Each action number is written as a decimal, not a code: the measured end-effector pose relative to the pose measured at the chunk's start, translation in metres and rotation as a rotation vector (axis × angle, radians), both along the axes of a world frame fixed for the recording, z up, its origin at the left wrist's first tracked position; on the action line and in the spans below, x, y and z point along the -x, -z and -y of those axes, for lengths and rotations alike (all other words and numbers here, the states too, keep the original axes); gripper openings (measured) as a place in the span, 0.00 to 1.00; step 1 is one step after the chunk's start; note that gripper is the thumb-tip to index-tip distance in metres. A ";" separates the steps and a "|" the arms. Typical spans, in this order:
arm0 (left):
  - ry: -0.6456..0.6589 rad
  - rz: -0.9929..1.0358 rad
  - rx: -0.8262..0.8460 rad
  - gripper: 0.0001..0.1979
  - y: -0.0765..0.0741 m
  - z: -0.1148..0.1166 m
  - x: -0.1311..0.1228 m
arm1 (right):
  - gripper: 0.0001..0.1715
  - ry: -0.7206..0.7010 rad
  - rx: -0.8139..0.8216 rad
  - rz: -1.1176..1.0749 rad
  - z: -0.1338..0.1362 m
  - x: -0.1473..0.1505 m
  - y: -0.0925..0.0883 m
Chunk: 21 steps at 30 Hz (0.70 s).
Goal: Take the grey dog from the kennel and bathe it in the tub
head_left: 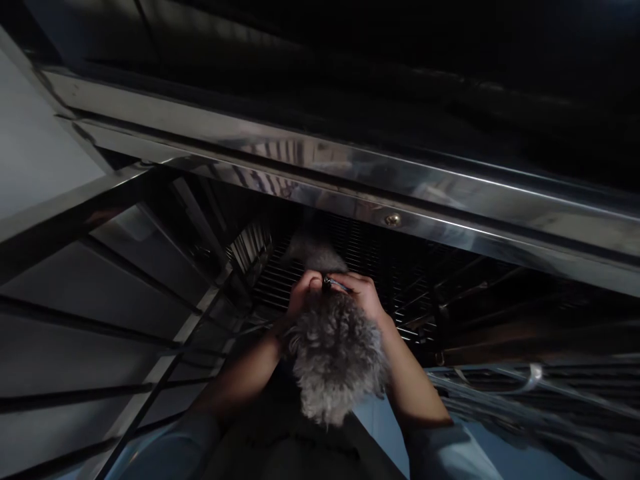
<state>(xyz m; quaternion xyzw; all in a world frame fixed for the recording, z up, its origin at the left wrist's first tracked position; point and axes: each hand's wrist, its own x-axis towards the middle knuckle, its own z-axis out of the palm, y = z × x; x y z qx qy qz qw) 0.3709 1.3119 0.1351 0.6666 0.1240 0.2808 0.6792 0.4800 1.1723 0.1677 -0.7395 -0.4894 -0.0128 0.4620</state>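
Observation:
A grey curly-haired dog faces toward me, its head between my forearms and its back reaching into the metal cage. Behind its head my left hand has its fingers curled in a pinch at a small dark fitting. From the other side my right hand closes on a thin bluish strap that runs to this fitting, apparently a collar around the dog's neck. The fingertips of both hands nearly meet, and fur hides the rest of the strap.
A barred cage door stands swung out at the left. The shiny metal cage frame, with a screw, crosses just above my hands. A slatted grid floor lies inside. At the lower right is another barred panel with a latch loop.

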 end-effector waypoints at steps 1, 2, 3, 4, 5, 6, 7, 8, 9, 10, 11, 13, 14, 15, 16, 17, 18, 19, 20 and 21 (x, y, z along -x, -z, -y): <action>0.008 0.029 0.017 0.34 0.000 -0.001 0.000 | 0.23 -0.005 0.003 -0.004 -0.001 0.000 0.000; 0.007 0.048 0.031 0.33 0.000 -0.003 0.000 | 0.23 -0.006 0.002 -0.007 -0.001 -0.001 0.000; 0.000 0.055 0.039 0.32 -0.002 -0.004 0.000 | 0.23 -0.005 -0.001 -0.009 -0.001 -0.001 0.000; -0.006 0.050 0.039 0.30 -0.004 -0.005 0.000 | 0.23 -0.005 -0.005 -0.010 -0.001 -0.002 0.000; -0.015 0.040 0.036 0.28 -0.006 -0.006 -0.001 | 0.22 -0.005 -0.010 -0.010 -0.001 -0.002 0.000; -0.020 0.025 0.028 0.26 -0.009 -0.007 -0.001 | 0.22 -0.011 -0.016 -0.007 -0.001 -0.001 0.000; -0.021 0.007 0.016 0.25 -0.011 -0.008 -0.001 | 0.22 -0.020 -0.021 -0.004 -0.001 -0.001 -0.001; -0.024 -0.013 0.005 0.24 -0.013 -0.009 -0.001 | 0.22 -0.031 -0.025 0.000 0.000 -0.001 -0.001; -0.034 -0.030 -0.002 0.23 -0.014 -0.009 -0.001 | 0.21 -0.043 -0.027 0.002 0.000 0.000 -0.002; -0.045 -0.040 -0.004 0.23 -0.014 -0.010 0.000 | 0.21 -0.052 -0.029 0.002 0.000 0.000 -0.002; -0.051 -0.043 -0.005 0.23 -0.014 -0.010 0.000 | 0.20 -0.056 -0.030 -0.002 0.000 0.000 -0.002; -0.048 -0.022 -0.013 0.24 -0.013 -0.010 0.002 | 0.18 -0.058 -0.036 -0.019 0.000 0.000 -0.001; -0.048 0.001 -0.023 0.25 -0.012 -0.010 0.003 | 0.17 -0.060 -0.046 -0.029 -0.001 0.000 0.001; -0.045 0.025 -0.041 0.26 -0.011 -0.010 0.004 | 0.16 -0.063 -0.057 -0.041 -0.002 0.000 0.002; -0.044 0.043 -0.066 0.27 -0.010 -0.011 0.006 | 0.15 -0.064 -0.066 -0.053 -0.003 -0.001 0.004; -0.045 0.055 -0.095 0.28 -0.010 -0.011 0.006 | 0.14 -0.066 -0.069 -0.065 -0.004 -0.001 0.005; -0.048 0.061 -0.124 0.29 -0.009 -0.012 0.006 | 0.14 -0.066 -0.069 -0.074 -0.005 -0.002 0.006; -0.051 0.062 -0.152 0.30 -0.009 -0.012 0.006 | 0.14 -0.060 -0.064 -0.080 -0.006 -0.003 0.007; -0.053 0.063 -0.172 0.31 -0.008 -0.012 0.006 | 0.15 -0.056 -0.056 -0.081 -0.007 -0.004 0.007; -0.055 0.069 -0.181 0.31 -0.008 -0.011 0.005 | 0.15 -0.056 -0.054 -0.075 -0.007 -0.005 0.006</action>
